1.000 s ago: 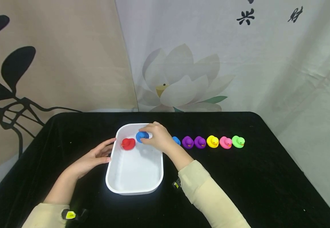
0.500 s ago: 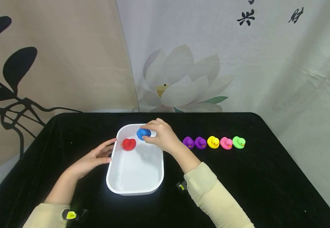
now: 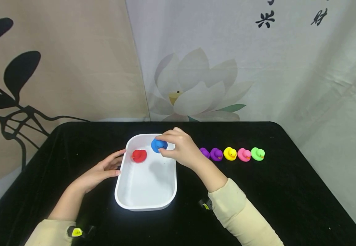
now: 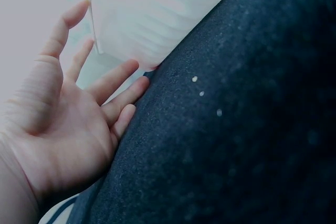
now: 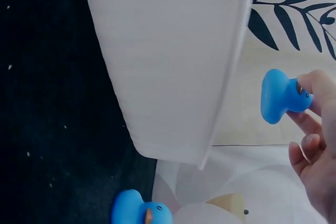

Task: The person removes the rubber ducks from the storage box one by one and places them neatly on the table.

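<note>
A white tray (image 3: 145,184) stands on the black cloth, with a red rubber duck (image 3: 139,156) inside near its far left. Above the tray's far right part, my right hand (image 3: 182,148) pinches a blue rubber duck (image 3: 159,145) between thumb and fingers. The right wrist view shows this duck held by its head, higher than the tray's rim. My left hand (image 3: 99,172) touches the tray's left rim with extended fingers, its palm visible in the left wrist view. Another blue duck (image 5: 139,208) sits on the cloth, hidden in the head view by my right hand.
To the right of the tray runs a row of ducks: purple (image 3: 205,153), another purple (image 3: 216,154), yellow (image 3: 230,153), pink (image 3: 244,154) and green (image 3: 258,154). A printed curtain (image 3: 196,85) hangs behind the black-covered table (image 3: 288,198).
My right hand has moved right and lifted slightly with the blue duck, which sat closer to the red one before. The left hand and the tray have kept their places.
</note>
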{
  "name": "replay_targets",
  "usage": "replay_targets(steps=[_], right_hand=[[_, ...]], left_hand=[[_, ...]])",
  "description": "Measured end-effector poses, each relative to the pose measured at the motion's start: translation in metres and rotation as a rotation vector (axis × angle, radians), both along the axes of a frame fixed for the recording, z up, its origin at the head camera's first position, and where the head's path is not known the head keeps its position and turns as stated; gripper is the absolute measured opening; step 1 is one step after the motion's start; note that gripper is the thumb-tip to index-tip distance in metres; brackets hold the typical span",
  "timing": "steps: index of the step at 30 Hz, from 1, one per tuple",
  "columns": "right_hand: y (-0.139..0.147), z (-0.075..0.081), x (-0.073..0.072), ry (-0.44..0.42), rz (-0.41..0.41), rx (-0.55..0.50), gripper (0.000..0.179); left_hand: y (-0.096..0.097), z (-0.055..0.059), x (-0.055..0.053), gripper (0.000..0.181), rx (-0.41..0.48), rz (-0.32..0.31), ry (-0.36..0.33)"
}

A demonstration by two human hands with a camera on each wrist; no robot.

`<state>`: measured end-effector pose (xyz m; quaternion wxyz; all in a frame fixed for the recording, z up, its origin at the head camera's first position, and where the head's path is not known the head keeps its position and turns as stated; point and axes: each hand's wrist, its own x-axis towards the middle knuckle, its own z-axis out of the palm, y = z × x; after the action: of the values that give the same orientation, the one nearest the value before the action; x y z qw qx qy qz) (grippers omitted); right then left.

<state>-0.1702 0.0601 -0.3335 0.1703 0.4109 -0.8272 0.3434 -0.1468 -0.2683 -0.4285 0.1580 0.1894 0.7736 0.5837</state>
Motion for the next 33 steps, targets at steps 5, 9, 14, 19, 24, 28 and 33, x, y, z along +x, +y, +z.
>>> replay_targets(steps=[5, 9, 14, 19, 24, 28, 33], right_hand=[[0.009, 0.006, 0.005, 0.036, 0.01, -0.017, 0.033], [0.019, 0.009, 0.008, 0.05, 0.012, -0.025, 0.032], [0.032, 0.01, 0.01, 0.049, -0.007, -0.021, 0.032], [0.046, 0.01, 0.013, 0.034, -0.035, -0.003, 0.034], [0.062, 0.009, 0.015, 0.017, -0.049, -0.009, 0.034], [0.073, 0.008, 0.015, 0.011, -0.066, 0.002, 0.034], [0.087, 0.005, 0.012, 0.038, -0.067, 0.009, 0.035]], left_hand=[[0.001, 0.0, 0.0, 0.073, 0.008, -0.007, 0.002], [0.001, 0.0, 0.0, 0.072, 0.009, -0.011, 0.006], [0.0, 0.0, 0.0, 0.073, 0.003, -0.007, 0.007], [0.0, 0.0, -0.001, 0.073, 0.002, -0.005, 0.0], [-0.001, 0.001, 0.0, 0.073, -0.003, -0.003, 0.003], [-0.001, 0.001, 0.0, 0.073, -0.009, 0.001, 0.009], [-0.001, 0.0, 0.0, 0.073, -0.007, -0.002, 0.008]])
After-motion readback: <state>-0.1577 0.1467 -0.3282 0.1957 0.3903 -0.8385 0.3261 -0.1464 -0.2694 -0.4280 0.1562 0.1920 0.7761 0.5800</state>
